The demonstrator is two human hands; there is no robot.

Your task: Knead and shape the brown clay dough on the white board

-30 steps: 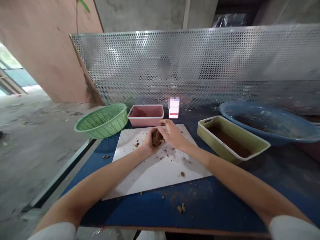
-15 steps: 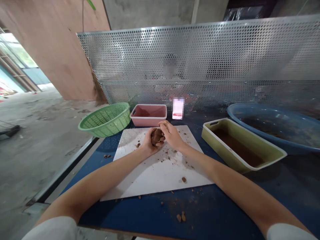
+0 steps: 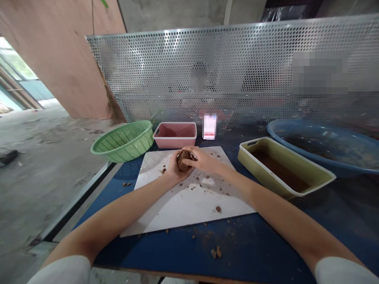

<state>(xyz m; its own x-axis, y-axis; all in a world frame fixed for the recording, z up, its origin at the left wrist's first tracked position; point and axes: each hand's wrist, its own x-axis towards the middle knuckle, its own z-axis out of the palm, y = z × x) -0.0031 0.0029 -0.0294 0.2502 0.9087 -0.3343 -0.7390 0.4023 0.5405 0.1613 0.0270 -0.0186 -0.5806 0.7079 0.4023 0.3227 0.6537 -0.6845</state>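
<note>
A rounded brown lump that looks like clay (image 3: 184, 161) is cupped in my left hand (image 3: 174, 167), above the far part of a white board (image 3: 183, 209). My right hand (image 3: 199, 158) closes over the lump from the right, its thumb on the near face and its fingers curled over the top and far side. Part of the lump is hidden by the fingers. Small brown crumbs lie scattered on the board under and around both hands, and a larger brown bit (image 3: 218, 209) sits near its front edge.
The blue table (image 3: 142, 256) carries a green basket (image 3: 124, 142) at left, a pink bin (image 3: 175, 142) behind the board, and an olive bin (image 3: 266, 175) with brown liquid at right. Beyond that stands a wide blue basin (image 3: 325, 156). A perforated metal sheet (image 3: 166, 79) rises behind.
My right hand has come down from the lump's upper right edge and now wraps over it, thumb on the near face. My left hand still cups it. The view has shifted slightly.
</note>
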